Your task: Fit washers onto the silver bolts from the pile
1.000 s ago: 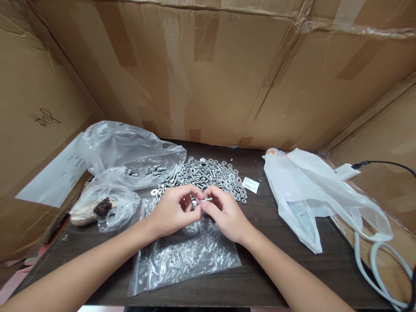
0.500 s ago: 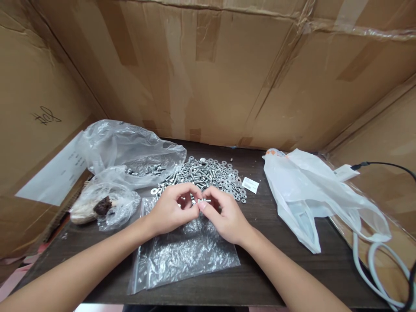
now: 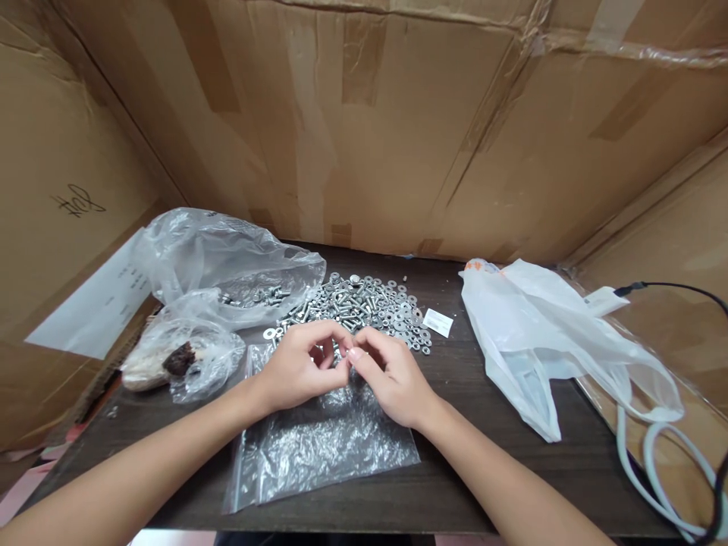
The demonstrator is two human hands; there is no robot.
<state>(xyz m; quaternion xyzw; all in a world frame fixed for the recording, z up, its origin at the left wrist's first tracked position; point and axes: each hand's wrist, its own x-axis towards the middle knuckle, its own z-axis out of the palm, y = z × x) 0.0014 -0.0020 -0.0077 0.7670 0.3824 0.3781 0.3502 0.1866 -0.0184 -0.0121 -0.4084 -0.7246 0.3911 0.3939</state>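
My left hand point(image 3: 310, 362) and my right hand point(image 3: 393, 373) meet at their fingertips in front of the hardware pile. Both are closed in a pinch around a small metal bolt, which the fingers now mostly cover. Whether a nut or washer sits on it cannot be made out. Just beyond the hands lies a heap of loose silver bolts point(image 3: 344, 302), with flat washers point(image 3: 401, 312) and nuts along its right side. Beneath the hands a clear zip bag point(image 3: 335, 455) is spread flat on the dark table point(image 3: 455, 470).
At left, a large clear plastic bag point(image 3: 199, 254) holds more bolts. In front of it a smaller bag point(image 3: 210, 356) wraps something pale and dark brown. A white label point(image 3: 437, 323) lies right of the pile, then a white plastic bag point(image 3: 523, 326). Cardboard walls point(image 3: 318, 136) surround the table.
The bolt, which showed between the fingertips before, is now mostly hidden as the right thumb and fingers have turned over it. Both hands stay in nearly the same place.
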